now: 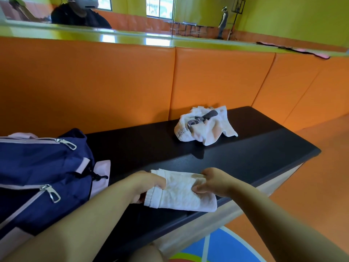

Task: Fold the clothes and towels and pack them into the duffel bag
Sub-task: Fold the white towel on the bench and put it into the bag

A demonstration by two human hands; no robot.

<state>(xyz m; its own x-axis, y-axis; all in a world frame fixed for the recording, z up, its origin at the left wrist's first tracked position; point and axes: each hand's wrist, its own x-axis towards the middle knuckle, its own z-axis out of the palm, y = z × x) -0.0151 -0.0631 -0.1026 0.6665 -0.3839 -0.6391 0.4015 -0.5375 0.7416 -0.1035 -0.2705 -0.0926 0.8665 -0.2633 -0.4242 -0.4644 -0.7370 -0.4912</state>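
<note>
A small white towel [179,191], folded into a rectangle, lies on the black bench [245,159] near its front edge. My left hand [145,186] grips the towel's left end and my right hand [211,181] pinches its right end. A second white towel with a grey band [204,125] sits crumpled farther back on the bench, against the orange padding. The navy duffel bag [41,178] with pale pink trim and silver zipper pulls stands at the left; its zipped side faces me.
Orange padded panels [94,84] back the bench, topped by a green ledge and a wall mirror. A dark and pink cloth [294,51] lies on the ledge at the right. Orange floor with coloured markings spreads below and right of the bench.
</note>
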